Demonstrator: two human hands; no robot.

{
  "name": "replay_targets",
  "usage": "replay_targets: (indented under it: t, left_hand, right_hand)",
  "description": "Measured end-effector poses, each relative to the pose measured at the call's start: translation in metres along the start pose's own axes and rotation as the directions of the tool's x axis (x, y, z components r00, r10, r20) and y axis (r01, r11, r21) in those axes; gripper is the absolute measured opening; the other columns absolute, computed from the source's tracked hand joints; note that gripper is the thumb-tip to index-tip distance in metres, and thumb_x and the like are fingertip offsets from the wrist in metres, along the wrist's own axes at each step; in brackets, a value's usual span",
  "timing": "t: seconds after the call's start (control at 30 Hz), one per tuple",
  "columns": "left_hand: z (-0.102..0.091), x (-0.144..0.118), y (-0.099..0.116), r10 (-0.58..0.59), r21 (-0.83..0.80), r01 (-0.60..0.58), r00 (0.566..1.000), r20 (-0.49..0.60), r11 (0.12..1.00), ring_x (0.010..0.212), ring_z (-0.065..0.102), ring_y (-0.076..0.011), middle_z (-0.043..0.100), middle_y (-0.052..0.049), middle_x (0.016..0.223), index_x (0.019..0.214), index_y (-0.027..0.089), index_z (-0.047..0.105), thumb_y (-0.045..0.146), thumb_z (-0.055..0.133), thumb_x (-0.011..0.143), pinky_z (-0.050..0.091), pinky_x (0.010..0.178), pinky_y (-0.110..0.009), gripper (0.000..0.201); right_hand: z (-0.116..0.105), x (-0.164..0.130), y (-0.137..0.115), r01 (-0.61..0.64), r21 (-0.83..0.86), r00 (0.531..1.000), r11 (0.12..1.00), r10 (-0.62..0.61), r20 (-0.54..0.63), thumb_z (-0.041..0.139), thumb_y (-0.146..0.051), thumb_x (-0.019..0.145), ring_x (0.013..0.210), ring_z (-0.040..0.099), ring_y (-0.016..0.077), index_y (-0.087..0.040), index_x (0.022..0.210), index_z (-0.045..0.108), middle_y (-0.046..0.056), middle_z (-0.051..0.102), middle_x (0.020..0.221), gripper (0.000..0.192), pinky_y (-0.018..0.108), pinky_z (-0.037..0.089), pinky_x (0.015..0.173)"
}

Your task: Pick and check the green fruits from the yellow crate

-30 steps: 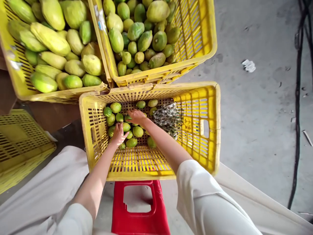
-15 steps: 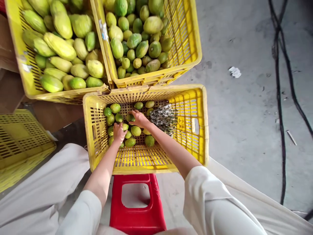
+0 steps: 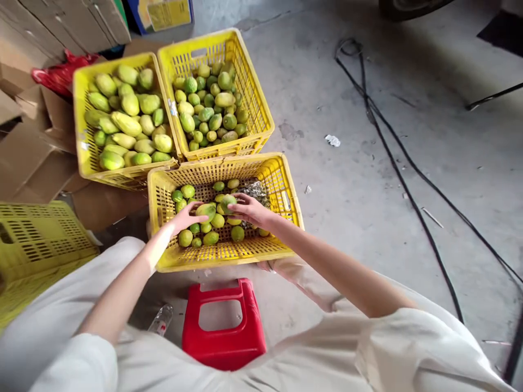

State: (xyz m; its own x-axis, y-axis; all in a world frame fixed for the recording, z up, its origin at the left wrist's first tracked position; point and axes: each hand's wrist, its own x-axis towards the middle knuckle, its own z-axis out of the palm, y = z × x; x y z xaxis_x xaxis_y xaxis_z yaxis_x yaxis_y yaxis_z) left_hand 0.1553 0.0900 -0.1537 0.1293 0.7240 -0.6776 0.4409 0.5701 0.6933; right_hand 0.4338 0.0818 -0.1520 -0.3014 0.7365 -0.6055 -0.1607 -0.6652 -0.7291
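Note:
A yellow plastic crate [image 3: 267, 247] stands on the floor in front of me with several small green fruits on its bottom. My left hand [image 3: 184, 218] is raised above them and holds a green-yellow fruit [image 3: 206, 209]. My right hand [image 3: 250, 209] grips another green fruit [image 3: 227, 202] beside it. A crumpled silvery mesh [image 3: 254, 190] lies at the crate's back right.
Two fuller yellow crates of green fruit stand behind: one with large fruit [image 3: 81, 109] at left, one with smaller fruit [image 3: 257, 114] at right. A red stool [image 3: 224, 340] is between my knees, a bottle [image 3: 160, 319] beside it. Cardboard boxes [image 3: 28, 163], another yellow crate [image 3: 36, 239] and black cables [image 3: 392, 158].
Both hands have risen out of the pile, each now with a fruit. The view has pulled back and up, so more floor, boxes and cables show.

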Motion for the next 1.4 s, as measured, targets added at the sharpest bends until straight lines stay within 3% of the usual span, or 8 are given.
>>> replay_targets:
  t: [0.13,0.27,0.37,0.67,0.83,0.93,1.23,1.4]
  left_hand:
    - [-0.005,-0.064,0.049,-0.098,-0.443,0.125,0.992,0.084,0.888,0.113,0.086,-0.0294,0.088,-0.014,0.127,0.11,0.023,0.079,0.043,0.109,0.075,0.072,0.105,-0.045,0.049]
    - [0.003,-0.124,0.077,-0.035,-0.607,0.091,0.994,0.103,0.789,0.114,0.088,-0.0304,0.09,-0.014,0.117,0.108,0.022,0.082,0.033,0.105,0.079,0.075,0.1,-0.04,0.038]
    - [0.009,-0.144,0.09,-0.035,-0.669,0.063,0.998,0.055,0.741,0.12,0.088,-0.0341,0.09,-0.014,0.118,0.107,0.02,0.08,0.025,0.097,0.082,0.076,0.102,-0.044,0.031]
    - [0.005,-0.139,0.113,0.069,-0.685,-0.076,0.997,-0.037,0.725,0.126,0.086,-0.0337,0.089,-0.014,0.124,0.12,0.016,0.077,0.017,0.094,0.076,0.074,0.11,-0.045,0.047]
    - [0.01,-0.125,0.114,0.137,-0.689,-0.101,0.991,-0.003,0.718,0.137,0.082,-0.0373,0.088,-0.015,0.126,0.125,0.016,0.08,0.016,0.093,0.075,0.07,0.118,-0.049,0.052]
    - [0.011,-0.122,0.115,0.162,-0.685,-0.1,0.986,0.026,0.722,0.141,0.08,-0.038,0.089,-0.015,0.129,0.133,0.016,0.081,0.017,0.09,0.079,0.069,0.121,-0.051,0.055]
    - [0.014,-0.117,0.127,0.128,-0.762,-0.073,0.992,0.013,0.643,0.14,0.082,-0.037,0.087,-0.013,0.133,0.128,0.019,0.077,0.028,0.086,0.088,0.071,0.117,-0.054,0.042]
    - [0.014,-0.116,0.133,0.172,-0.767,-0.066,0.983,0.058,0.638,0.127,0.087,-0.0328,0.087,-0.013,0.13,0.125,0.018,0.076,0.03,0.089,0.093,0.073,0.112,-0.045,0.037]
  right_hand:
    - [0.017,-0.049,-0.044,-0.066,0.299,0.996,0.952,0.044,0.08,0.097,-0.034,0.093,0.091,0.086,0.0211,-0.025,0.109,0.072,0.005,0.084,0.107,0.031,0.041,0.076,0.102]
    - [0.033,-0.098,-0.071,-0.05,0.288,0.99,0.956,0.008,0.143,0.089,-0.031,0.098,0.092,0.088,0.0211,-0.027,0.133,0.075,0.004,0.087,0.11,0.038,0.037,0.076,0.1]
    - [0.045,-0.124,-0.077,-0.018,0.285,0.988,0.958,-0.026,0.151,0.083,-0.03,0.1,0.093,0.088,0.0191,-0.03,0.147,0.071,0.003,0.088,0.117,0.049,0.036,0.074,0.101]
    - [0.052,-0.118,-0.082,0.17,0.148,0.984,0.974,-0.177,0.034,0.11,-0.041,0.075,0.087,0.083,0.019,-0.027,0.128,0.074,0.001,0.083,0.117,0.065,0.039,0.073,0.097]
    - [0.049,-0.101,-0.083,0.139,0.099,0.989,0.985,-0.133,-0.067,0.076,-0.042,0.101,0.105,0.083,0.0232,-0.028,0.123,0.071,0.002,0.083,0.113,0.027,0.039,0.07,0.099]
    - [0.047,-0.095,-0.085,0.108,0.1,0.99,0.989,-0.098,-0.103,0.064,-0.039,0.103,0.112,0.08,0.0265,-0.027,0.109,0.068,0.005,0.083,0.11,0.015,0.039,0.069,0.099]
    - [0.034,-0.092,-0.096,0.183,0.209,0.983,0.961,-0.173,-0.066,0.09,-0.053,0.093,0.089,0.074,0.0177,-0.027,0.104,0.071,0.0,0.077,0.097,0.034,0.027,0.07,0.085]
    - [0.03,-0.095,-0.098,0.226,0.18,0.974,0.957,-0.222,-0.045,0.101,-0.059,0.084,0.099,0.082,0.0231,-0.027,0.107,0.076,0.003,0.082,0.105,0.047,0.036,0.075,0.094]
